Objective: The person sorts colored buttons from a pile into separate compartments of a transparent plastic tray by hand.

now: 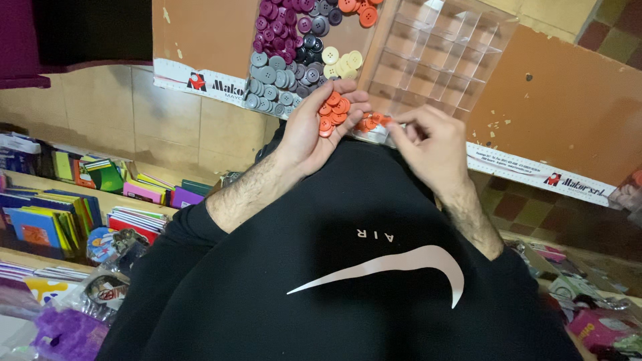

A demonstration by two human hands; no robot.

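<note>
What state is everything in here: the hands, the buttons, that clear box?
left hand: cupped, palm up, holding orange buttons
right hand: fingers pinched on orange buttons at the tray edge
clear compartment tray: open, compartments mostly empty
mixed buttons: loose heap on cardboard, unsorted

Orange buttons (334, 111), a small heap cupped in left palm, perhaps a dozen

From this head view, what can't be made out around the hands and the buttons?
- Right hand fingertips: curled inward, so their grip on the orange buttons is hidden.
- Left hand palm: part covered by its heap of orange buttons.
- Clear divided box: top cut off by the frame edge.
- Loose button pile: top cut off too.
</note>
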